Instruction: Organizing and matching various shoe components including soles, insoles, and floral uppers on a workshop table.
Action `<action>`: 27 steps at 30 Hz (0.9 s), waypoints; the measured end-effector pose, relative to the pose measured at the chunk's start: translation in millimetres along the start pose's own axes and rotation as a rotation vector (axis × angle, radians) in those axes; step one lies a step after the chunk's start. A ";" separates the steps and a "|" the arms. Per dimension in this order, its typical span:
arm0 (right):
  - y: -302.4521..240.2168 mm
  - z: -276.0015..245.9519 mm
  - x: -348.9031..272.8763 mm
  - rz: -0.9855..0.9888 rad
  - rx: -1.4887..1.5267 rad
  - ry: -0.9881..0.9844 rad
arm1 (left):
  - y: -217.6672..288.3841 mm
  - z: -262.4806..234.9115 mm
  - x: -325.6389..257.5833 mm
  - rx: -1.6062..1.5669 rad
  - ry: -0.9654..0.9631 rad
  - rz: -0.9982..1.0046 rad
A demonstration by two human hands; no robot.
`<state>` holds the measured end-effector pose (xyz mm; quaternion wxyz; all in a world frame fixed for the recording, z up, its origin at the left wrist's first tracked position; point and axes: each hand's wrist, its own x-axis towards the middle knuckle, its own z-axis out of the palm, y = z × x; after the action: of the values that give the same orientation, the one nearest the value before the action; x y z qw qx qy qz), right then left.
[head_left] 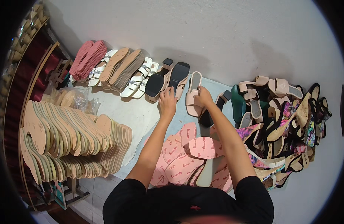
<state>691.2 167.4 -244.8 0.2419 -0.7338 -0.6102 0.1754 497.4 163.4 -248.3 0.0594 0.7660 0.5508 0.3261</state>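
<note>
My left hand [167, 100] rests with fingers stretched over the lower part of an upturned heeled sandal [178, 74], its black sole facing up. Beside it on the left leans another upturned sandal [156, 85] with a black sole and block heel. My right hand [204, 97] is closed on the side of a pale pink slide sandal [193, 108], which lies sole down with its wide strap up. Right of that hand, partly behind my forearm, lies a black-soled sandal [208, 118].
Stacked tan insoles [67, 134] fill the left. Along the wall stand red insoles [89, 56], brown insoles [125, 67] and white sandals [137, 80]. Pink printed pieces [179, 160] lie near my body. Mixed sandals and floral straps [280, 123] are heaped on the right.
</note>
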 end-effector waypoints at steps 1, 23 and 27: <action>2.4 -0.6 2.5 0.002 0.002 0.004 | 4.3 -1.3 1.7 0.094 -0.028 0.003; 35.0 -9.6 22.7 0.231 0.578 -0.007 | 39.1 -5.6 -35.3 0.011 0.117 0.045; 15.6 -55.4 -1.8 0.402 -0.203 0.445 | 19.0 12.6 -56.6 -0.276 -0.093 0.229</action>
<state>734.1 155.7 -208.2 0.2555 -0.8805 -0.3993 -0.0067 509.6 109.5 -274.1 0.1518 0.8226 0.4066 0.3675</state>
